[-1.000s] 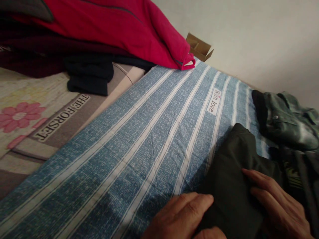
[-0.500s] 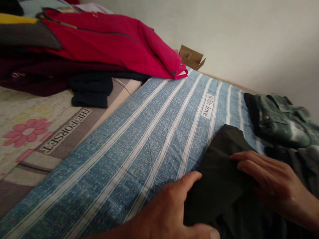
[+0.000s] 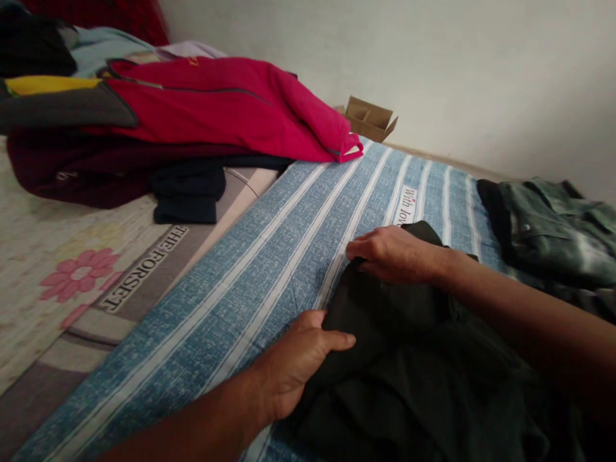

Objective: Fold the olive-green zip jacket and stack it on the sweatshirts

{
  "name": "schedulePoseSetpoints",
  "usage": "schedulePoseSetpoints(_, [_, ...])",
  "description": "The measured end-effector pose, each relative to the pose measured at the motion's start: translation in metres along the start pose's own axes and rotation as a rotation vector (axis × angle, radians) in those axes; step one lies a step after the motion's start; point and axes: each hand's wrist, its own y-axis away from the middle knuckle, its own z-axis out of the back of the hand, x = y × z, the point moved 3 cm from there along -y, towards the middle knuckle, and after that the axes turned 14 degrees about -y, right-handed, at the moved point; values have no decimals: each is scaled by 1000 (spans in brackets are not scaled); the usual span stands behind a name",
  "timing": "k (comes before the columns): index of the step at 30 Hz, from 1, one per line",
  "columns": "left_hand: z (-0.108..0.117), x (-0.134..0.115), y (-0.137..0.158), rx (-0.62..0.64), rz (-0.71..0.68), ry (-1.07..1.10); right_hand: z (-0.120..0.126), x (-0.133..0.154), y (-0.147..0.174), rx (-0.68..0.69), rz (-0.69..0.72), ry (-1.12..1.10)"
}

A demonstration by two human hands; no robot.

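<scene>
A dark olive garment [image 3: 414, 366] lies crumpled on the blue and white striped sheet [image 3: 269, 256] at the lower right. My left hand [image 3: 298, 362] grips its near left edge, thumb on top of the cloth. My right hand [image 3: 392, 253] reaches across and pinches the far left edge of the same garment, close to the "With love" label [image 3: 408, 205].
A red jacket [image 3: 231, 106] tops a pile of dark clothes [image 3: 120, 167] at the far left. A green denim garment [image 3: 553, 228] lies at the right. An open cardboard box [image 3: 368, 119] sits by the white wall. A floral "THE FORSET" mat [image 3: 96, 282] borders the sheet on the left.
Both hands slid leftward along the dark garment and took hold of its left edge; the right hand reached farther out. The view tilted up, showing more of the clothes pile.
</scene>
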Motion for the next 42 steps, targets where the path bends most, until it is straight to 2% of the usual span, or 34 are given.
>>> schedulePoseSetpoints(2, [1, 0, -2, -8, 15, -3, -1, -2, -1, -98, 8, 78])
schedulePoseSetpoints(4, [1, -1, -2, 4, 11, 0, -1, -3, 5, -270, -22, 156])
schedulePoseSetpoints(7, [1, -3, -2, 3, 18, 10, -4, 0, 25, -464, -119, 82])
schedulePoseSetpoints(9, [1, -3, -1, -17, 27, 17, -11, 2, 38, -417, -218, -141])
schedulePoseSetpoints(12, [0, -5, 0, -20, 22, 19, -27, 7, 52, -186, -345, -494])
schedulePoseSetpoints(16, [-1, -7, 3, -29, 1, 3, -42, 13, 60, 52, -397, -691])
schedulePoseSetpoints(19, [0, -7, 3, -72, 15, -8, -51, 14, 62, 81, -368, -798])
schedulePoseSetpoints(23, [0, -7, 2, -29, 18, 7, -58, 14, 65, 27, -314, -1010])
schedulePoseSetpoints(27, [1, -5, 0, -35, 16, 12, -56, 17, 64, 39, -193, -1027])
schedulePoseSetpoints(31, [2, -3, -2, -50, 22, 12, -53, 19, 60, 81, -115, -851])
schedulePoseSetpoints(35, [1, -3, -1, -48, 41, 13, -54, 19, 57, 64, -93, -798])
schedulePoseSetpoints(42, [4, -3, 0, -72, 27, 23, -59, 20, 52, 58, -106, -890])
